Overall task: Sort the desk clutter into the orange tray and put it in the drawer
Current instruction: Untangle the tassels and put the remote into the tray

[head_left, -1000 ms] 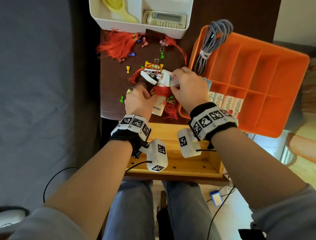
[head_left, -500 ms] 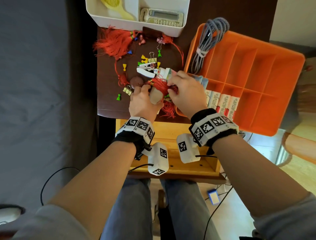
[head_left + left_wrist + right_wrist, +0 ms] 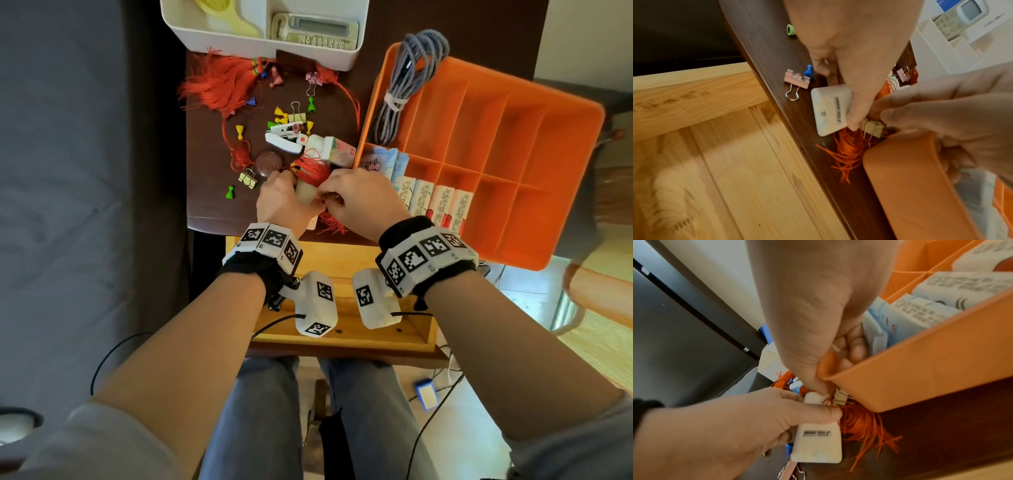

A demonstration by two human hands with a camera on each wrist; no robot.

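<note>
At the desk's near edge my left hand [image 3: 291, 192] grips a flat white plastic device [image 3: 305, 196], thumb across its labelled face [image 3: 830, 110]. Red tassel threads [image 3: 310, 169] lie over and under it and spill past the desk edge [image 3: 865, 426]. My right hand [image 3: 329, 197] pinches those threads at the device's top [image 3: 824, 391]. Its fingertips are right beside a cream binder clip [image 3: 839, 398] and the near corner of the orange tray [image 3: 920, 369]. The compartmented orange tray [image 3: 496, 137] stands at the right, and the open wooden drawer [image 3: 342, 260] lies below the desk edge.
The tray holds a grey cable coil [image 3: 407, 78] and several tissue packs [image 3: 442, 202]. A white stapler [image 3: 284, 140], binder clips, small coloured pawns, a brown disc [image 3: 269, 162] and another red tassel [image 3: 219, 85] litter the desk. A white organiser [image 3: 260, 44] stands at the back.
My right hand has drawn back from the pack by the stapler to the tassel on the white device. My left hand has closed round that device near the desk edge.
</note>
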